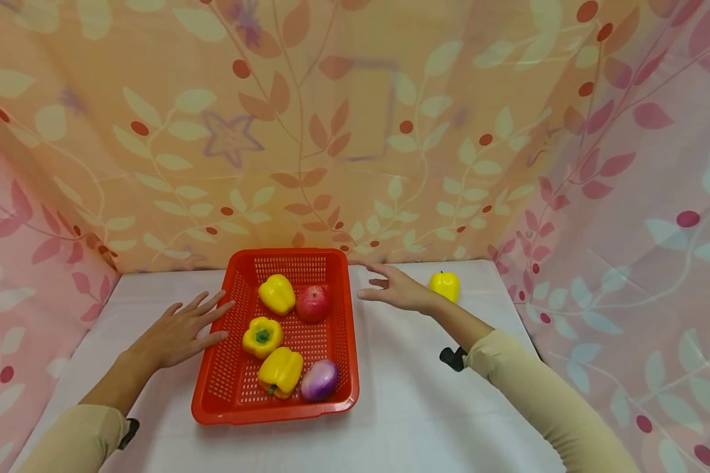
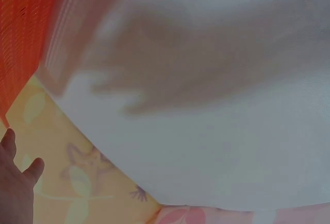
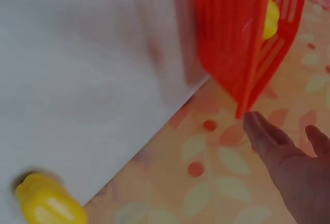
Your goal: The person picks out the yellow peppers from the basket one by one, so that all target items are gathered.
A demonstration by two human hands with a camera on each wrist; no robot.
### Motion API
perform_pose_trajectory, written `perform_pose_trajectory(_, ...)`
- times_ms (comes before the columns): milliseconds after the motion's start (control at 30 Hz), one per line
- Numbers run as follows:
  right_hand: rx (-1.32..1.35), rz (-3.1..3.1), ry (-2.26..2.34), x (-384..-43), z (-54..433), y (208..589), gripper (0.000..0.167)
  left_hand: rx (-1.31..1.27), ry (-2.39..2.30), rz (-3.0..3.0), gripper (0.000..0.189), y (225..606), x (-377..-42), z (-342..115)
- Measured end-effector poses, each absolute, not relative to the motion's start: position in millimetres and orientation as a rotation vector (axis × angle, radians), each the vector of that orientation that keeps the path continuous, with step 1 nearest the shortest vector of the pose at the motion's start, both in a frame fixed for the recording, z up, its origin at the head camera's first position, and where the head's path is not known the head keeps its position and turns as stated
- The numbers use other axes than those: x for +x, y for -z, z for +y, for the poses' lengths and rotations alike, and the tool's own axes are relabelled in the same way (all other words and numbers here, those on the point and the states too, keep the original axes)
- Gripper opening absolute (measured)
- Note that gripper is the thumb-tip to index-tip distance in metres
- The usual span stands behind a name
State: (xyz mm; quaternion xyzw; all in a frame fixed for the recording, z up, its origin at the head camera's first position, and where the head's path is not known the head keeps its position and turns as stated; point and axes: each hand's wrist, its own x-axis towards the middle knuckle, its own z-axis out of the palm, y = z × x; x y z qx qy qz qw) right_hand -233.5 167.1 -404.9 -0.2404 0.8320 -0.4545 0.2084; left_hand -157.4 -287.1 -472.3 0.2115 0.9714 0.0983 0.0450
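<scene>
A red plastic basket (image 1: 272,416) with slotted walls stands left of centre on the white table. Inside lie three yellow bell peppers (image 1: 277,294), a round red fruit (image 1: 313,304) and a purple-and-white rounded vegetable (image 1: 319,381). At the left rim is my left hand (image 1: 180,328), fingers spread and holding nothing; whether they touch the rim I cannot tell. Just off the far right rim, my right hand (image 1: 399,288) has its fingers extended, with no object in it. Behind the right forearm a further yellow bell pepper (image 1: 445,286) sits on the table, also seen in the right wrist view (image 3: 49,203).
White cloth covers the table (image 1: 414,407). A patterned fabric backdrop (image 1: 355,131) rises behind it, with pink fabric (image 1: 645,217) along the right side and more on the left. Small black devices (image 1: 451,359) are strapped at both wrists.
</scene>
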Motion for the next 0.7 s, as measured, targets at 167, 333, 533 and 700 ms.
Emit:
perform_pose_trajectory(167, -0.653, 2.132, 1.227, -220, 141, 399, 0.075, 0.646, -0.295, 2.958, 0.071, 471, -159, -286)
perform_pose_trajectory(333, -0.672, 2.046, 1.163, -211, 119, 398, 0.072, 0.642, -0.296, 2.950, 0.070, 469, -158, -287)
perform_pose_trajectory(533, -0.576, 1.847, 1.170, -209, 100, 406, 0.076, 0.633, -0.297, 2.940, 0.070, 469, -157, -287)
perform_pose_trajectory(700, -0.461, 1.767, 1.191, -206, 87, 412, 0.075, 0.643, -0.310, 2.951, 0.069, 469, -158, -286)
